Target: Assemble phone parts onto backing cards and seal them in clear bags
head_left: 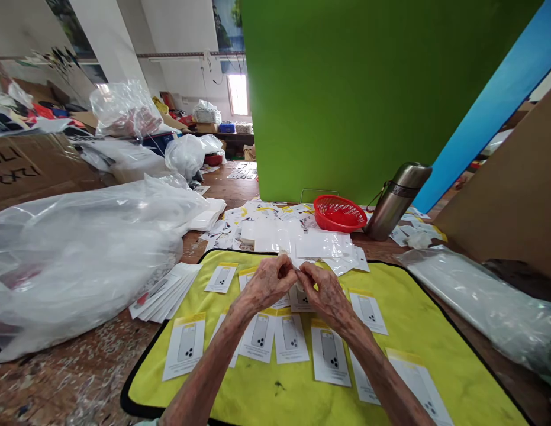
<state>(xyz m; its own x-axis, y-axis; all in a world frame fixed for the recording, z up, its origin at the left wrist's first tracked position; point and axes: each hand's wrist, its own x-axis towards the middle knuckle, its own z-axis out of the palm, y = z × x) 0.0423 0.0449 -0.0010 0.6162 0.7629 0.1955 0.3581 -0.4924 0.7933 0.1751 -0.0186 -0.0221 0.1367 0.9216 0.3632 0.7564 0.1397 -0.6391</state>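
Note:
My left hand [267, 283] and my right hand [325, 291] meet above the far half of a yellow mat [257, 390], fingertips pinched together on a small clear item I cannot make out. Under and around them lie several white packaging cards with yellow tops [289, 338], each printed with a phone case. Just beyond my hands sits a heap of clear plastic sleeves [324, 245].
A big plastic bag [80, 248] fills the left, with a stack of cards [162, 293] at its edge. A red basket [340, 213] and a steel flask [396, 200] stand before a green panel [368, 89]. Another plastic bag [479, 296] and cardboard [515, 195] lie right.

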